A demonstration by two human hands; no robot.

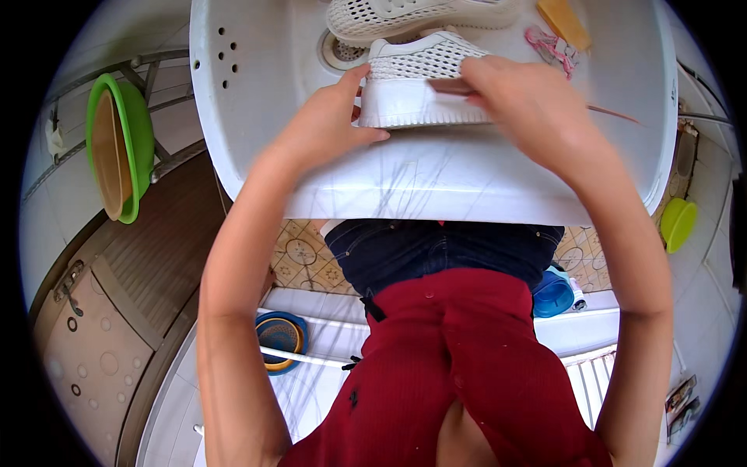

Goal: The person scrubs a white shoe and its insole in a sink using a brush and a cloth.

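A white sneaker [424, 101] with a woven mesh upper and a thick sole lies in the white sink [498, 175], close to its near wall. My left hand [331, 121] is closed around one end of it, the thumb at the bottom edge of the sole. Against the side of the sole, my right hand [525, 105] grips a slim reddish-brown tool [449, 86]; its thin tail sticks out past the wrist. I cannot make out the tool's exact kind. Behind lies a second white mesh sneaker [381, 19], beside the drain [340, 50].
In the sink's far right lie a yellow block [564, 23] and a pink mesh scrubber [551, 48]. A green basin [140, 148] hangs at left with a tan basin [110, 156]. A lime-green bowl [679, 226] is at right. Below are a blue-rimmed basin [299, 342] and a blue container [552, 296].
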